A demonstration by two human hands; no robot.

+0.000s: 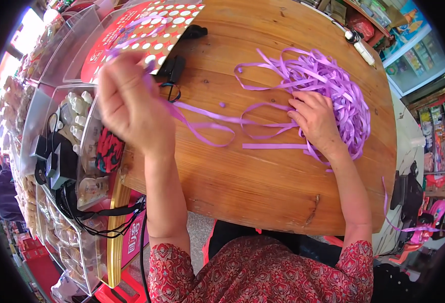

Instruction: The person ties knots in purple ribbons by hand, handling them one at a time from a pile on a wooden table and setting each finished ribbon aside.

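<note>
A big tangled heap of purple ribbon point(348, 96) lies on the right of the wooden table point(263, 192). My right hand point(314, 120) rests at its left side, fingers bent and pressed down on ribbon strands. Raised over the table's left edge, my left hand point(131, 103) is closed on purple ribbon and slightly blurred. A loose ribbon length point(207, 115) runs across the wood between my hands, with a loop near the middle. One straight ribbon end point(273, 146) points left below the heap. A small purple scrap point(222, 104) lies apart.
At the back left is a red and gold sheet with white dots point(179, 33), ribbon loops over it. Beside it sits a black object point(171, 68). Clear bins point(88, 136) and black cables point(116, 227) stand left. A white power strip point(364, 52) lies far right.
</note>
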